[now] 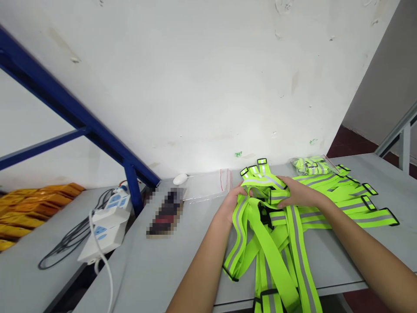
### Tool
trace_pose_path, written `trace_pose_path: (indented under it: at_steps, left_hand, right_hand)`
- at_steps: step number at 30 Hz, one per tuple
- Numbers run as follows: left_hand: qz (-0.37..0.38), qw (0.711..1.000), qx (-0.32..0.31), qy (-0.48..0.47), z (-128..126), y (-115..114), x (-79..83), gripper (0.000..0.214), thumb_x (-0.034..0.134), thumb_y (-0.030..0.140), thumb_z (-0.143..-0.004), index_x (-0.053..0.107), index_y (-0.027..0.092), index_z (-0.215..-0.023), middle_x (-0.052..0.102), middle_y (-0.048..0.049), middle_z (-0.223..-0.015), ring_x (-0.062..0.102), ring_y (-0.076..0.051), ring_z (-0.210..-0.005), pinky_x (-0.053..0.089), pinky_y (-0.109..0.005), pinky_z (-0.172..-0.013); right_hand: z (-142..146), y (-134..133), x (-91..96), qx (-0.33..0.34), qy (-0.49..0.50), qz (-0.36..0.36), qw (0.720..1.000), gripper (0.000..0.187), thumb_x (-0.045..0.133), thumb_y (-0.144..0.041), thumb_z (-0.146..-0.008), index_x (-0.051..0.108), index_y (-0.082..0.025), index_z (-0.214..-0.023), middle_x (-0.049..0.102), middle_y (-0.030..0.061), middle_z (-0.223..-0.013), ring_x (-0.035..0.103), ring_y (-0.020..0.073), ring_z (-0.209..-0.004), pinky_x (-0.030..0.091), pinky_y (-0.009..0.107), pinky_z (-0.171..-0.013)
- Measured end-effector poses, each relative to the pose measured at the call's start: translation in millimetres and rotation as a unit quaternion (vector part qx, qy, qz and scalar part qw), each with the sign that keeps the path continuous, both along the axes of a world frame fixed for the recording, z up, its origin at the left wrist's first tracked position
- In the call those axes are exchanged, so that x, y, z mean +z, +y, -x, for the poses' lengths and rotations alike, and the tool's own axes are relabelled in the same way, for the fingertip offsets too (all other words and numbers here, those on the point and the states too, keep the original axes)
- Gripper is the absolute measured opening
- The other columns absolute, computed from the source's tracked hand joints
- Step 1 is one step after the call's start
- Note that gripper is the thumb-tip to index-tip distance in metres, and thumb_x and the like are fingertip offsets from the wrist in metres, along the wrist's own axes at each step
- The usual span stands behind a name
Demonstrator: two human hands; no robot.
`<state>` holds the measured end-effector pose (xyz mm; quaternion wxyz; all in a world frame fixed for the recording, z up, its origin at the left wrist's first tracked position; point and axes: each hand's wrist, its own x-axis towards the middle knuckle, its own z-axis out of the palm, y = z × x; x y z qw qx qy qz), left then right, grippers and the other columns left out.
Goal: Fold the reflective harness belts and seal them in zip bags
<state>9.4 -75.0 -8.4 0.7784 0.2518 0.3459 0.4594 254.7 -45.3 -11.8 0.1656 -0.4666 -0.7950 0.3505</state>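
A neon-yellow reflective strap harness (270, 243) with grey stripes and black buckles lies bunched at the table's front, some straps hanging over the edge. My left hand (233, 202) is closed around a looped strap on the harness's left side, fingers partly hidden behind the webbing. On the other side, my right hand (298, 193) grips folded straps, thumb in front and fingers at the top. More reflective straps (352, 206) with black buckles are spread to the right, under my right forearm. Behind them lies a transparent bag (312, 165) packed with folded neon straps.
A flat transparent zip bag (208, 184) and a white rounded object (180, 179) lie by the wall. Left on the grey table (137, 269) is a pixelated dark object (166, 213). Power strips (109, 230), cables, a blue metal frame (65, 98) and orange packets (35, 204) are farther left.
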Motion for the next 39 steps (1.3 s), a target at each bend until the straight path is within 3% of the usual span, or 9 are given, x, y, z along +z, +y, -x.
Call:
trace_pose_path:
  at_steps: [5, 9, 13, 18, 24, 29, 30, 36, 39]
  left_hand:
    - [-0.048, 0.998, -0.031, 0.034, 11, -6, 11.0, 0.057, 0.062, 0.010, -0.066, 0.053, 0.020, -0.122, 0.065, -0.0020, -0.085, 0.063, -0.014, -0.067, 0.051, -0.025, -0.064]
    - [-0.115, 0.983, -0.103, 0.104, 25, -14, 20.6, 0.083, 0.072, 0.022, -0.071, 0.031, 0.032, -0.143, 0.062, -0.0085, -0.118, 0.066, -0.019, -0.090, 0.051, -0.031, -0.078]
    - [-0.168, 0.941, -0.162, 0.243, 32, -17, 21.2, 0.100, 0.077, 0.023, -0.068, 0.018, 0.039, -0.147, 0.048, -0.0106, -0.136, 0.063, -0.012, -0.081, 0.048, -0.028, -0.077]
    - [-0.226, 0.810, -0.264, 0.473, 23, -16, 23.6, 0.077, 0.070, 0.028, -0.069, 0.041, 0.027, -0.140, 0.060, -0.0035, -0.097, 0.057, -0.014, -0.069, 0.042, -0.025, -0.060]
    - [-0.283, 0.620, -0.193, 0.706, 44, 3, 53.3, 0.027, 0.044, 0.024, -0.077, 0.069, 0.017, -0.087, 0.063, -0.0036, -0.076, 0.058, -0.020, -0.072, 0.041, -0.029, -0.065]
    - [-0.295, 0.533, -0.070, 0.790, 37, -4, 47.7, 0.034, 0.050, 0.028, -0.078, 0.064, 0.018, -0.107, 0.059, -0.0142, -0.113, 0.049, -0.035, -0.110, 0.040, -0.043, -0.086]
    - [-0.319, 0.526, -0.047, 0.787, 30, -10, 41.1, 0.040, 0.049, 0.032, -0.081, 0.059, 0.020, -0.118, 0.056, -0.0143, -0.121, 0.047, -0.034, -0.115, 0.039, -0.045, -0.090]
    - [-0.370, 0.626, -0.101, 0.679, 12, -49, -2.3, 0.050, 0.039, 0.050, -0.092, 0.044, 0.024, -0.133, 0.052, -0.0103, -0.130, 0.044, -0.028, -0.122, 0.033, -0.045, -0.101]
    - [-0.380, 0.628, -0.105, 0.671, 21, -55, -15.0, 0.050, 0.049, 0.049, -0.088, 0.047, 0.023, -0.130, 0.056, -0.0100, -0.127, 0.047, -0.029, -0.120, 0.033, -0.043, -0.101]
  right_hand:
    - [0, 4, 5.8, -0.046, 0.020, -0.068, 0.996, 0.066, 0.065, -0.032, -0.074, 0.045, -0.024, -0.136, 0.054, 0.0094, -0.133, 0.053, 0.0307, -0.117, 0.044, 0.042, -0.095]
    - [-12, 7, 22.0, -0.104, 0.046, -0.060, 0.992, 0.070, 0.067, -0.044, -0.074, 0.043, -0.026, -0.137, 0.055, 0.0093, -0.132, 0.055, 0.0322, -0.114, 0.047, 0.042, -0.090]
    - [-34, 13, 33.5, -0.172, 0.092, -0.088, 0.977, 0.068, 0.066, -0.054, -0.073, 0.047, -0.026, -0.131, 0.059, 0.0078, -0.126, 0.058, 0.0315, -0.108, 0.047, 0.044, -0.089]
    - [-61, 27, 29.4, -0.220, 0.083, -0.110, 0.966, 0.063, 0.066, -0.052, -0.072, 0.050, -0.021, -0.124, 0.064, 0.0076, -0.115, 0.061, 0.0287, -0.098, 0.049, 0.038, -0.080]
    - [-70, 30, 28.5, -0.245, 0.012, -0.125, 0.961, 0.066, 0.064, -0.060, -0.070, 0.052, -0.019, -0.121, 0.062, 0.0105, -0.119, 0.059, 0.0303, -0.099, 0.047, 0.037, -0.078]
    - [-68, 31, 23.7, -0.269, -0.006, -0.102, 0.958, 0.066, 0.061, -0.062, -0.072, 0.050, -0.019, -0.120, 0.063, 0.0108, -0.114, 0.061, 0.0285, -0.092, 0.047, 0.035, -0.072]
    - [-69, 32, 21.7, -0.282, -0.016, -0.105, 0.953, 0.067, 0.061, -0.062, -0.071, 0.050, -0.019, -0.121, 0.063, 0.0119, -0.115, 0.061, 0.0291, -0.095, 0.046, 0.035, -0.072]
    - [-81, 38, 13.8, -0.322, -0.084, -0.111, 0.937, 0.081, 0.063, -0.059, -0.068, 0.040, -0.015, -0.132, 0.061, 0.0176, -0.117, 0.060, 0.0337, -0.101, 0.046, 0.037, -0.074]
    - [-82, 38, 13.4, -0.332, -0.095, -0.110, 0.932, 0.092, 0.064, -0.059, -0.068, 0.031, -0.014, -0.141, 0.063, 0.0196, -0.113, 0.062, 0.0355, -0.098, 0.046, 0.039, -0.073]
